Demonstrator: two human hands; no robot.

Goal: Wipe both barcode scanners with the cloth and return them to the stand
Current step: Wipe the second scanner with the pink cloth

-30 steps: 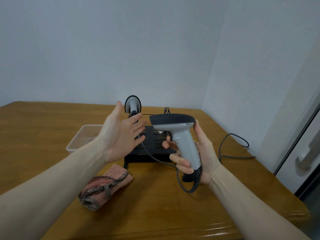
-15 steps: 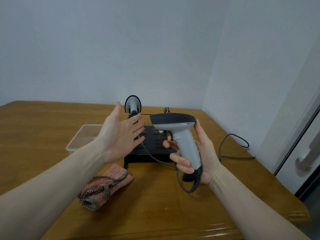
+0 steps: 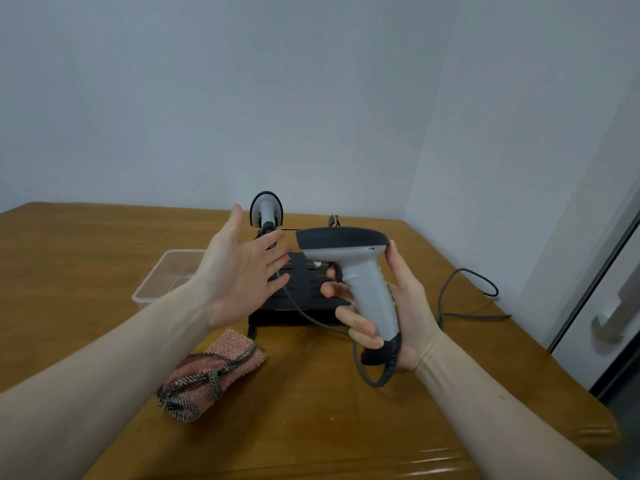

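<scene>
**Scanner held up, cloth not yet taken**

Head view: a rigid, light-looking corded scanner [image 3: 349,271] is gripped at its handle by the right hand [image 3: 391,306], in front of the stand [image 3: 304,299]. The left hand [image 3: 239,275] is spread, holding nothing. The soft cloth [image 3: 211,379] is left lying before the stand; a second scanner [image 3: 266,211] is seated behind it

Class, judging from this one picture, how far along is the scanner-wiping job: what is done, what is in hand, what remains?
Done: nothing shows as wiped; one grey barcode scanner is off the black stand.
In hand: the right hand grips that scanner by its handle; the left hand is open and holds nothing.
Left: the pink cloth lies folded on the wooden table, untouched. The second scanner stands behind the stand. Both need wiping and returning.
</scene>
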